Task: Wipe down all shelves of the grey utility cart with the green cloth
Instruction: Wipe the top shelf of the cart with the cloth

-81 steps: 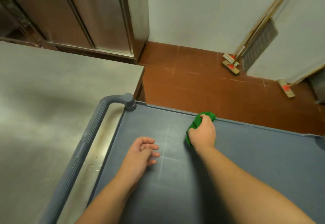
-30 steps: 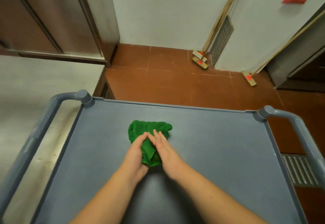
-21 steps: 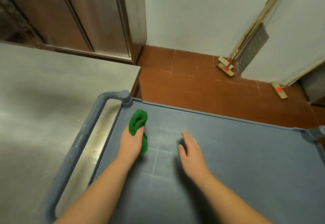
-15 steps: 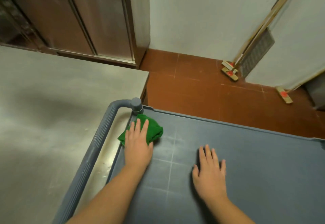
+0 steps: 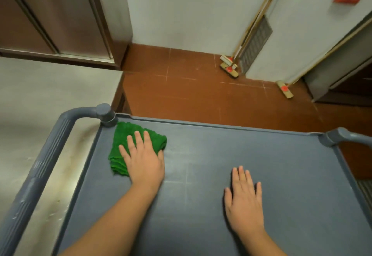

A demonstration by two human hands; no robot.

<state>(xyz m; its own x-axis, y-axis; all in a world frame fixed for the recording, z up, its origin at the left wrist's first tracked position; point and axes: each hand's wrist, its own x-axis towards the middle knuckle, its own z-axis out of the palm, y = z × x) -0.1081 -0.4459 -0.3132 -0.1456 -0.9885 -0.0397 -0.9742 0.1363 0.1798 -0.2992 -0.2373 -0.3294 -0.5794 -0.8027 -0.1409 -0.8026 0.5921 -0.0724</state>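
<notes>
The grey utility cart's top shelf (image 5: 231,155) fills the lower part of the head view. A folded green cloth (image 5: 124,139) lies flat in the shelf's far left corner, just below the handle post. My left hand (image 5: 144,159) presses on the cloth with straight fingers, covering its near right part. My right hand (image 5: 244,199) rests flat on the bare shelf, apart from the cloth, to the right and nearer me. The lower shelves are hidden under the top one.
The cart's left handle bar (image 5: 40,167) runs beside a steel counter (image 5: 40,98). A right handle (image 5: 346,137) shows at the far right corner. Beyond lie red floor tiles (image 5: 191,98), broom heads (image 5: 229,68) against the white wall, and metal cabinet doors (image 5: 56,14).
My left hand took the cloth over from the right and slid it into the far left corner, where it lies flatter now. My right hand settled flat on the shelf.
</notes>
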